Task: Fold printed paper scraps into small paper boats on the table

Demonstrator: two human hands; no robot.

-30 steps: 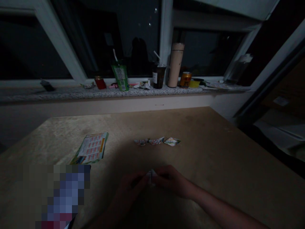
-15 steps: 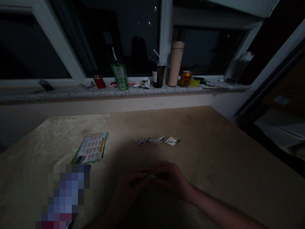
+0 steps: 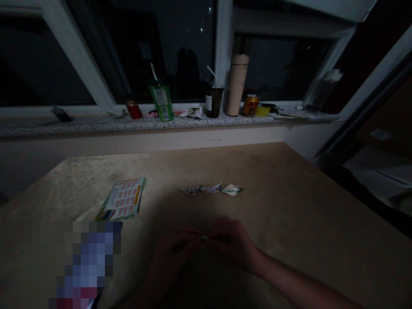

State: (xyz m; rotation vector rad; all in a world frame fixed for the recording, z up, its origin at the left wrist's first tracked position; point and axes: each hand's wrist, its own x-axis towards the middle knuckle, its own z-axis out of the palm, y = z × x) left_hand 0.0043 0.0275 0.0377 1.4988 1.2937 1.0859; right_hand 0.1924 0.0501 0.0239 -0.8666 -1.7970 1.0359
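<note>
In the dim light over the table, my left hand (image 3: pixel 174 251) and my right hand (image 3: pixel 236 244) meet fingertip to fingertip. Both are closed in a pinch on a small pale piece of paper (image 3: pixel 204 237), mostly covered by the fingers. Beyond my hands lie three folded printed papers in a row: the left one (image 3: pixel 191 190), the middle one (image 3: pixel 211 189) and the lighter right one (image 3: pixel 232 189). To the left is a loose stack of printed paper sheets (image 3: pixel 125 197) with red and green print.
The wooden table (image 3: pixel 289 193) reaches a stone windowsill (image 3: pixel 189 124). On the sill stand a green cup (image 3: pixel 162 101) with a straw, a dark cup (image 3: pixel 213 102), a pink tall bottle (image 3: pixel 237 86), an orange can (image 3: pixel 250 105) and a red jar (image 3: pixel 134 110). A pixelated patch covers the lower left.
My fingers have drawn slightly closer around the small paper, and less of it shows. The folded papers and the stack have stayed in place.
</note>
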